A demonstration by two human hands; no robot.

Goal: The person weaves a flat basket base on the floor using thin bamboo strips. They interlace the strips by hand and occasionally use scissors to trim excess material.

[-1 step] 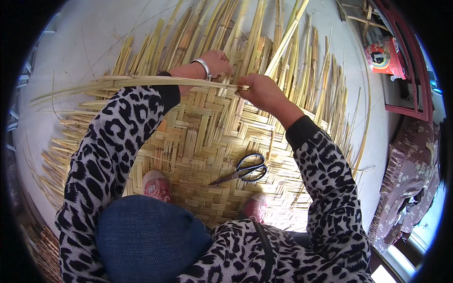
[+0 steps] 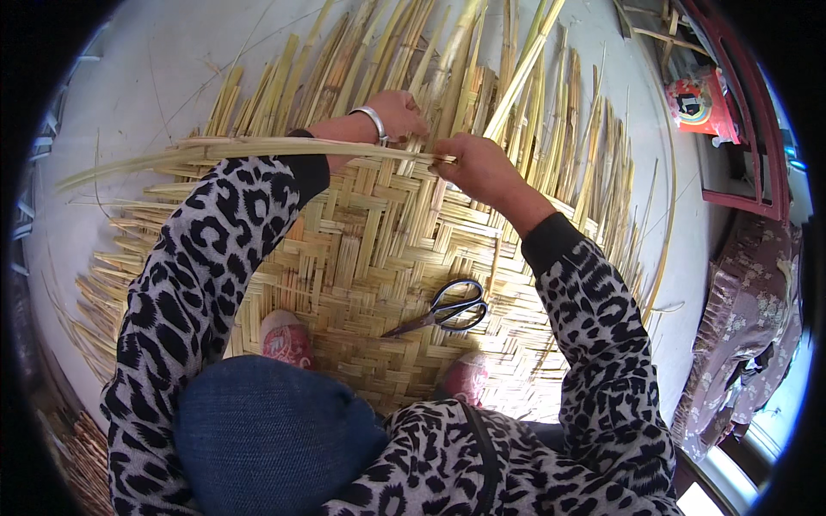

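Left hand: the left hand (image 2: 397, 113) is laid on the upright loose strips at the far edge of the woven mat; a silver bangle (image 2: 372, 120) is worn at the wrist. The fingers are curled down among the strips; whether a strip is pinched cannot be told, as the fingertips are hidden.

Right hand: the right hand (image 2: 476, 165) is closed, fingers together, clamped on the near end of a long bamboo strip (image 2: 249, 151).

Long bamboo strip: held roughly level across the view, it runs from the right hand leftward, passes over the left forearm, and ends well beyond the mat's left edge above the pale floor (image 2: 129, 77).

Woven mat: a bamboo mat (image 2: 370, 249), plaited in a herringbone pattern, lies flat on the floor beneath both arms. Unwoven strip ends (image 2: 533, 112) fan outward from its far and left edges.

Scissors: dark-handled scissors (image 2: 443, 311) lie on the mat, blades shut, tip pointing toward the lower left, near the right forearm but apart from both hands.

Feet: two reddish shoes (image 2: 286, 340) rest on the near part of the mat, one on either side of the scissors.

Clothing: leopard-print sleeves (image 2: 202, 275) with dark cuffs cover both arms; a blue-clad knee (image 2: 267, 439) fills the lower left.

Surroundings: a red-framed door (image 2: 757, 129) stands at the right rim.
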